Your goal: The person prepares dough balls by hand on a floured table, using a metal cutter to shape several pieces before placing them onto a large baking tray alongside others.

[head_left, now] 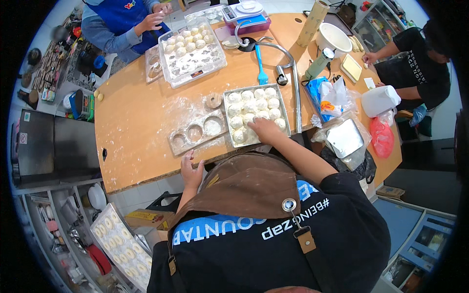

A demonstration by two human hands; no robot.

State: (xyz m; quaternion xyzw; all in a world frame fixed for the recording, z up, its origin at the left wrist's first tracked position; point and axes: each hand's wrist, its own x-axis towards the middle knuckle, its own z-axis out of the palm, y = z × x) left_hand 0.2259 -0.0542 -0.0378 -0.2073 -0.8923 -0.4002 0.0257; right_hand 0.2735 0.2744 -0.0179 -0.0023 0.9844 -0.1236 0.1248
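My right hand (264,131) reaches into the near side of a square metal tray (287,115), its fingers stretched over the nearest row and touching flour-dusted dough balls (249,106). The balls stand in rows; the hand hides some of them. My left hand (191,170) hangs at the table's front edge with its fingers apart, holding nothing. Just beyond it lies a floury wooden mould (203,128) with round hollows. A small round wooden piece (213,100) rests beside the tray.
Across the wooden table (132,127), a person in a blue apron (129,22) stands by a plastic tray of dough balls (176,73). A blue brush (262,63), a bent metal pipe (296,93), and a white jug (380,101) are farther right. Another person (415,63) sits at right.
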